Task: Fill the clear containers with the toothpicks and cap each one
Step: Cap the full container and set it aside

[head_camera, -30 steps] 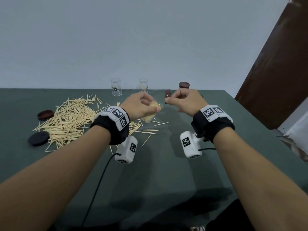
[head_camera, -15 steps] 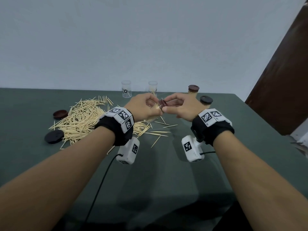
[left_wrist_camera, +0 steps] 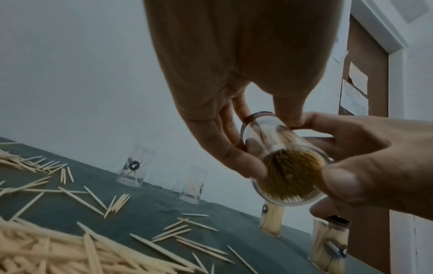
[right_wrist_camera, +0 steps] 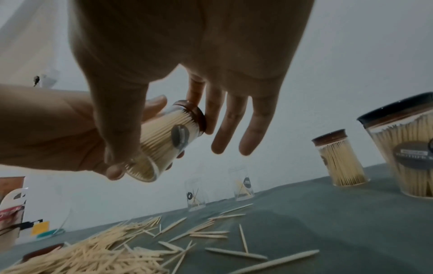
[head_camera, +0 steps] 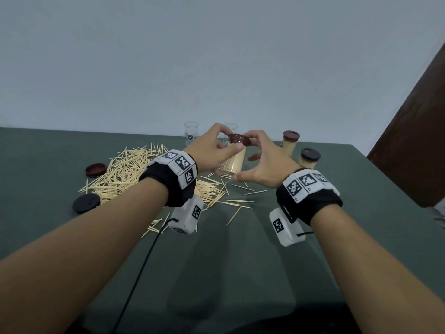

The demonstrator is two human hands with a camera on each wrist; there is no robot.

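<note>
While the head view looks down over the green table point(head_camera: 240, 273), the left hand point(head_camera: 209, 150) grips a clear container point(head_camera: 233, 162) packed with toothpicks at frame centre, tilted, and the right hand point(head_camera: 262, 162) pinches its brown cap point(head_camera: 238, 139). Loose toothpicks point(head_camera: 125, 172) spread at centre left, two capped containers point(head_camera: 290, 145) stand at upper right.

In the left wrist view, the container's round base point(left_wrist_camera: 290, 178) faces the camera at centre right, left fingers point(left_wrist_camera: 234, 148) curled round it.

In the right wrist view, the right thumb and forefinger point(right_wrist_camera: 194, 89) hold the cap point(right_wrist_camera: 196, 115) at centre left, the other fingers spread apart.
</note>
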